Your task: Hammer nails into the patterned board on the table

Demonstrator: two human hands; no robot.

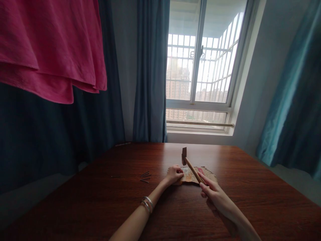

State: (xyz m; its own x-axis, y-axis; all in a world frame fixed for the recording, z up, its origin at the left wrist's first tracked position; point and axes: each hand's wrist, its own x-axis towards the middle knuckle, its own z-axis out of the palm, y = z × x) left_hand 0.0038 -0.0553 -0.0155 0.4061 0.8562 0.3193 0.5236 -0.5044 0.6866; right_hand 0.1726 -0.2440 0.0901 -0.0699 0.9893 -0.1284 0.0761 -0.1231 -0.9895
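Observation:
My right hand (210, 187) is wrapped round the wooden handle of a hammer (193, 170). The hammer's head is raised above a flat piece of board (189, 179) with a worn, speckled surface and a ragged edge. At the board's left end my left hand (174, 174) is closed in a pinch on what looks like a small upright nail (183, 171), mostly covered by the fingers. Several loose nails (145, 175) lie on the table to the left of that hand, and a single nail (115, 176) lies farther left.
The brown wooden table (100, 207) reaches back to the wall under a barred window (198, 67). A pink cloth (55, 53) hangs at the upper left. Blue curtains (151, 73) hang behind the table, with another curtain (288, 100) at the right.

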